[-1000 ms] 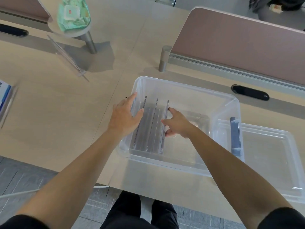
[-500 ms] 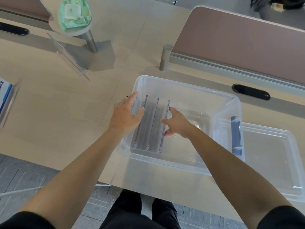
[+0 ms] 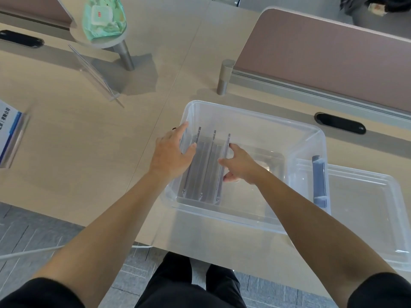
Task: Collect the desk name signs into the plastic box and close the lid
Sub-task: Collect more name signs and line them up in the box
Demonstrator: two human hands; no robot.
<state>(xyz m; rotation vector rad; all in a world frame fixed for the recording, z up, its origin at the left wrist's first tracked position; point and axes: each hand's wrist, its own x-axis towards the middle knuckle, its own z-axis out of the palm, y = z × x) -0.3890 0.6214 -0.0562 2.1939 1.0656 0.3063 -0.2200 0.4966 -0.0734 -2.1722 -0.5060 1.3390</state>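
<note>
The transparent rectangular plastic box [image 3: 307,138] is colourless, with a grey-blue plastic latch [image 3: 319,181]. Its flat plastic lid [image 3: 367,207] is colourless too. The thin acrylic name signs [image 3: 205,170] look smoky grey. The long laminate desk top [image 3: 77,141] is pale beige with faint wood grain, the fabric divider panel [image 3: 322,58] dusty mauve, the soft wipes pack [image 3: 103,18] mint green.

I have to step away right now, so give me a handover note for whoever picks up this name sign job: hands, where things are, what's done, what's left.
Left hand: rests on the left wall of the plastic box, holding nothing.
Right hand: inside the box, fingertips against the rightmost of the three name signs standing on edge at its left end.
Lid: off, lying flat on the desk right of the box.
Done: three signs boxed.
Left: a clear sign and a blue-printed sign stand on the desk to the left. Box both, then close the lid.
</note>
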